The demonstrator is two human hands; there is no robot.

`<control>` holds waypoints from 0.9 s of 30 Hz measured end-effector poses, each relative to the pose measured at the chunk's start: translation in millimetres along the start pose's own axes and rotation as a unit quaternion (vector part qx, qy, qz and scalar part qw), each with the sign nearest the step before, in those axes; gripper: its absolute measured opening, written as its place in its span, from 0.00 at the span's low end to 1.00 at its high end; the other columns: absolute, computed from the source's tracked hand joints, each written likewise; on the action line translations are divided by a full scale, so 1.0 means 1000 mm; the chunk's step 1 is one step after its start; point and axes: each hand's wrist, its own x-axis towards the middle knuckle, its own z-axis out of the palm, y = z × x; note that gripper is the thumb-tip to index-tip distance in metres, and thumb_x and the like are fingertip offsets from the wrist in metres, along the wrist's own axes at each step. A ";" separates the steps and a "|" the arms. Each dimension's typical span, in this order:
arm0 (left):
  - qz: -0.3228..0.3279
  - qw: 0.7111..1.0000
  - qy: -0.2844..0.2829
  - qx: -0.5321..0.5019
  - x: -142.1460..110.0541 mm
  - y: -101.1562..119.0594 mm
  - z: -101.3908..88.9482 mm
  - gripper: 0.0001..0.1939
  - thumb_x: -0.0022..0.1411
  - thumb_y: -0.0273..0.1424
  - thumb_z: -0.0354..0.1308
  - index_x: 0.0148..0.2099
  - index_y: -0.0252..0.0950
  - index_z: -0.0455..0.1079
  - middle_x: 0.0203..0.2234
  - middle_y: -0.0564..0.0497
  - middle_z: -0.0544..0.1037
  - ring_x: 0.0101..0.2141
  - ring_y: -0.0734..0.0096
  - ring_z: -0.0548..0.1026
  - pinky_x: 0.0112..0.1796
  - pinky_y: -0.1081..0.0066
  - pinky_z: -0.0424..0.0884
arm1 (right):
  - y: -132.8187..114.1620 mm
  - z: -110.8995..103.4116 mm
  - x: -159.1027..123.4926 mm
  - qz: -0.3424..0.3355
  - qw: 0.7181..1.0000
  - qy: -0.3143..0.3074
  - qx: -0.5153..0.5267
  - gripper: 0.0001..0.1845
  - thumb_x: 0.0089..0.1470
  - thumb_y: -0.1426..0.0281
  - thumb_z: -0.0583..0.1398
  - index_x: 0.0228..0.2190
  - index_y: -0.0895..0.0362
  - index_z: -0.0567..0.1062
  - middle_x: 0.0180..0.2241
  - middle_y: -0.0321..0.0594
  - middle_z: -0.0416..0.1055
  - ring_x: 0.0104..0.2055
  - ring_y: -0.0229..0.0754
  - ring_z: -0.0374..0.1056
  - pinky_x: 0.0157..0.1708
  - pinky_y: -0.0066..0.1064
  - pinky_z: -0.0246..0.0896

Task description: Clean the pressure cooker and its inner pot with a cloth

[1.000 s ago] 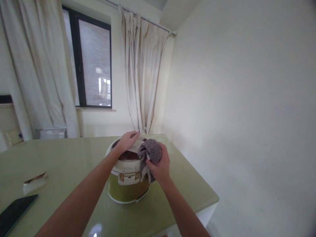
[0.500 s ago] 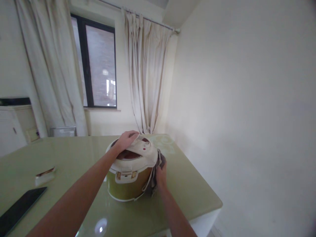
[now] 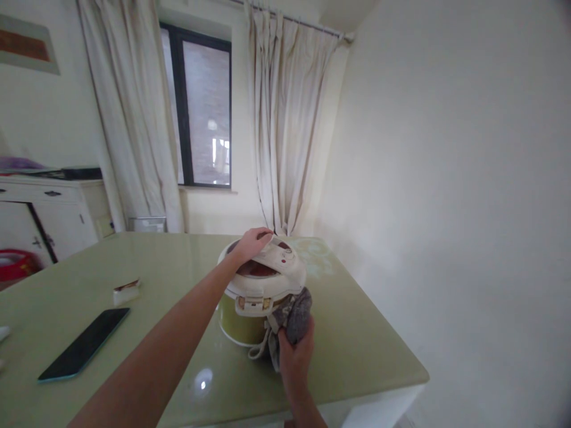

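A rice cooker point(image 3: 243, 318) with a green body and a cream lid point(image 3: 279, 267) stands on the pale green table point(image 3: 366, 351). My left hand point(image 3: 250, 244) lies on the far left of the lid, fingers curled over its top edge. My right hand point(image 3: 295, 355) is closed on a bunched grey cloth point(image 3: 295, 318) and presses it against the cooker's front right side, just under the lid's rim.
A dark phone point(image 3: 84, 351) lies flat at the table's left, with a small white packet point(image 3: 126, 291) behind it. A white cabinet point(image 3: 49, 217) stands at the far left. Curtains and a window fill the back wall; a bare wall is on the right.
My right hand brought the cloth down from the lid's top to the cooker's right side, then round to its front right. My left hand stayed on the lid. The view swung left.
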 end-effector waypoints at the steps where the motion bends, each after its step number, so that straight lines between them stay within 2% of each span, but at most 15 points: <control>1: 0.002 1.000 0.000 -0.001 0.000 -0.001 0.000 0.24 0.63 0.43 0.52 0.48 0.36 0.82 0.46 0.45 0.86 0.50 0.55 0.81 0.56 0.61 0.73 | -0.001 -0.001 -0.006 -0.021 0.999 0.013 -0.029 0.34 0.56 0.59 0.63 0.62 0.49 0.66 0.53 0.53 0.76 0.55 0.64 0.73 0.51 0.63 0.71; 3: 0.005 1.000 0.000 -0.002 0.001 -0.003 0.001 0.23 0.63 0.43 0.52 0.49 0.37 0.82 0.46 0.45 0.86 0.49 0.55 0.81 0.55 0.61 0.74 | -0.009 -0.003 -0.016 -0.049 0.994 0.045 -0.093 0.31 0.56 0.62 0.64 0.60 0.50 0.69 0.54 0.54 0.74 0.55 0.64 0.73 0.51 0.62 0.70; 7: 0.008 1.000 -0.003 0.000 0.001 -0.006 0.001 0.22 0.63 0.41 0.53 0.49 0.37 0.82 0.45 0.45 0.87 0.50 0.53 0.81 0.55 0.61 0.74 | -0.043 -0.005 -0.016 -0.126 0.981 0.002 -0.145 0.33 0.53 0.66 0.66 0.61 0.50 0.71 0.56 0.55 0.72 0.55 0.65 0.71 0.51 0.56 0.70; 10: 0.011 1.000 -0.005 0.001 0.002 -0.006 0.002 0.22 0.63 0.40 0.53 0.50 0.36 0.82 0.47 0.44 0.86 0.50 0.54 0.81 0.55 0.61 0.74 | -0.079 -0.010 0.012 -0.159 0.967 -0.015 -0.197 0.36 0.50 0.67 0.67 0.61 0.49 0.71 0.54 0.53 0.71 0.53 0.63 0.70 0.51 0.54 0.67; 13: 0.012 1.000 -0.007 0.000 0.001 -0.003 0.002 0.22 0.64 0.41 0.52 0.49 0.36 0.82 0.47 0.44 0.86 0.50 0.55 0.81 0.55 0.62 0.73 | -0.121 -0.013 0.056 -0.194 0.943 -0.052 -0.264 0.35 0.50 0.67 0.67 0.60 0.50 0.71 0.51 0.51 0.71 0.53 0.61 0.68 0.51 0.54 0.64; 15: 0.020 1.000 -0.010 -0.005 -0.001 -0.001 0.000 0.23 0.67 0.42 0.49 0.47 0.36 0.82 0.46 0.45 0.86 0.49 0.56 0.81 0.55 0.61 0.73 | -0.150 -0.009 0.089 -0.210 0.917 -0.128 -0.313 0.36 0.50 0.65 0.69 0.61 0.48 0.72 0.50 0.51 0.70 0.54 0.60 0.66 0.54 0.53 0.61; 17: 0.040 0.999 -0.018 -0.007 -0.003 -0.002 -0.004 0.24 0.68 0.43 0.46 0.47 0.37 0.81 0.46 0.46 0.86 0.50 0.55 0.80 0.57 0.60 0.72 | -0.175 0.001 0.121 -0.226 0.890 -0.213 -0.333 0.36 0.50 0.60 0.70 0.60 0.47 0.73 0.53 0.51 0.69 0.56 0.59 0.66 0.56 0.52 0.59; 21: 0.100 0.993 -0.054 -0.015 -0.001 -0.009 -0.018 0.24 0.56 0.42 0.57 0.51 0.38 0.80 0.49 0.45 0.85 0.53 0.52 0.79 0.60 0.59 0.70 | -0.205 0.031 0.165 -0.294 0.809 -0.380 -0.338 0.36 0.52 0.51 0.68 0.59 0.49 0.73 0.47 0.46 0.75 0.50 0.55 0.71 0.52 0.47 0.62; 24: 0.116 0.987 -0.089 -0.065 0.004 -0.015 -0.026 0.26 0.49 0.42 0.62 0.49 0.38 0.81 0.50 0.44 0.85 0.53 0.50 0.79 0.60 0.60 0.70 | -0.210 0.046 0.176 -0.336 0.761 -0.427 -0.355 0.36 0.52 0.49 0.68 0.59 0.50 0.73 0.46 0.46 0.78 0.45 0.55 0.74 0.47 0.44 0.65; 27: 0.054 0.985 -0.086 -0.138 0.007 -0.015 -0.024 0.23 0.53 0.45 0.62 0.46 0.37 0.83 0.48 0.44 0.85 0.53 0.50 0.79 0.60 0.58 0.70 | -0.212 0.044 0.184 -0.393 0.716 -0.468 -0.336 0.39 0.51 0.49 0.69 0.60 0.50 0.72 0.47 0.48 0.79 0.46 0.56 0.75 0.47 0.43 0.66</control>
